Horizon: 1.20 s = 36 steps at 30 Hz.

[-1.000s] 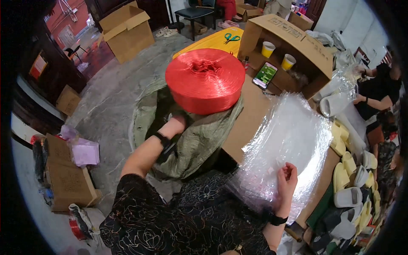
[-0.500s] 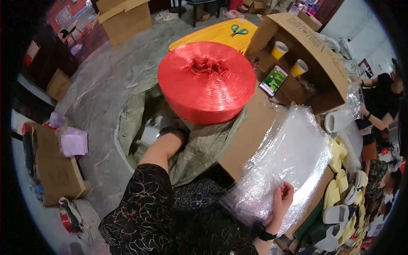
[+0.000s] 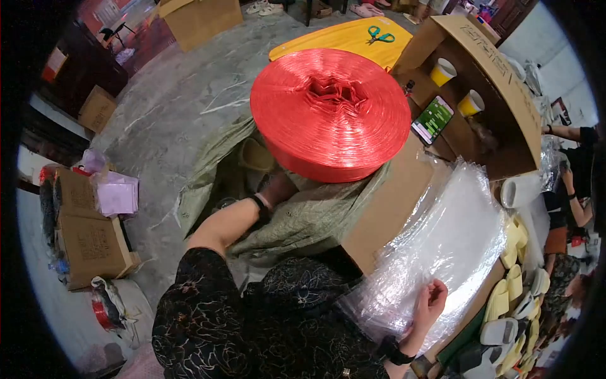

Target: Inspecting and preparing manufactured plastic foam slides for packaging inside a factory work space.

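My left hand reaches into the mouth of a greenish woven sack, below a big roll of red plastic twine. Its fingers are hidden under the roll and in the sack. Inside the sack, just beyond this hand, shows a beige curved object. At the right, my right hand rests over a stack of clear plastic bags, its fingers curled toward the thumb. Whether a bag edge sits between them cannot be made out.
An open carton holds a phone and two yellow-and-white cups. Teal-handled scissors lie on a yellow board. Several pale yellow and white slippers crowd the right side, near another person's arm. Cartons stand at left.
The view has shifted, moving most things rightward. My left forearm lies flatter, its hand now further under the roll. The beige object has come into sight. My right hand stays over the bags.
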Each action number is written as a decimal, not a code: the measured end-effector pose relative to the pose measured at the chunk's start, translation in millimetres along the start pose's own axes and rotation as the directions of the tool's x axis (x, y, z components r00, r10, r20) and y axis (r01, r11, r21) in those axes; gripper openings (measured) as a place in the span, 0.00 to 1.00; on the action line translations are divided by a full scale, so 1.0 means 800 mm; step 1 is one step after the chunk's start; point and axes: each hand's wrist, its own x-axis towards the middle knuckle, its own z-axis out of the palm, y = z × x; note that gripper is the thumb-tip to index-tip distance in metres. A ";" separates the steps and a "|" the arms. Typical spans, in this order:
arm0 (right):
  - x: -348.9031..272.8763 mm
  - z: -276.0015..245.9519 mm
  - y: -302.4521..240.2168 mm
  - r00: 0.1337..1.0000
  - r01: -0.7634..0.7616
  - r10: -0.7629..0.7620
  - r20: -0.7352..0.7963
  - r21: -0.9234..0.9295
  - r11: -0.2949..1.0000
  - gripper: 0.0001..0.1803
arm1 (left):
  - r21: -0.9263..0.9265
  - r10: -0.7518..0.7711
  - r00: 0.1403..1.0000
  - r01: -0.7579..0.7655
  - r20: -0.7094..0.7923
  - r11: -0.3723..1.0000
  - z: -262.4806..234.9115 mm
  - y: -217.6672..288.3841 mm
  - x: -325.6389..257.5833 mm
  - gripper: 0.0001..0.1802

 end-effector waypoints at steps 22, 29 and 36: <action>0.002 0.008 -0.011 0.999 -0.011 0.016 0.043 -0.105 0.994 0.15 | -0.041 0.211 0.885 -0.249 -0.415 0.968 0.034 -0.168 -0.124 0.18; -0.033 0.004 -0.126 0.940 0.338 -0.242 0.242 -0.536 0.774 0.17 | -0.282 -0.277 0.633 0.096 -0.722 0.954 -0.080 -0.176 -0.250 0.15; -0.080 0.145 -0.144 0.571 -0.256 0.148 0.808 0.003 0.967 0.28 | -0.967 -0.916 0.401 0.225 -0.019 0.119 0.078 -0.333 -0.262 0.33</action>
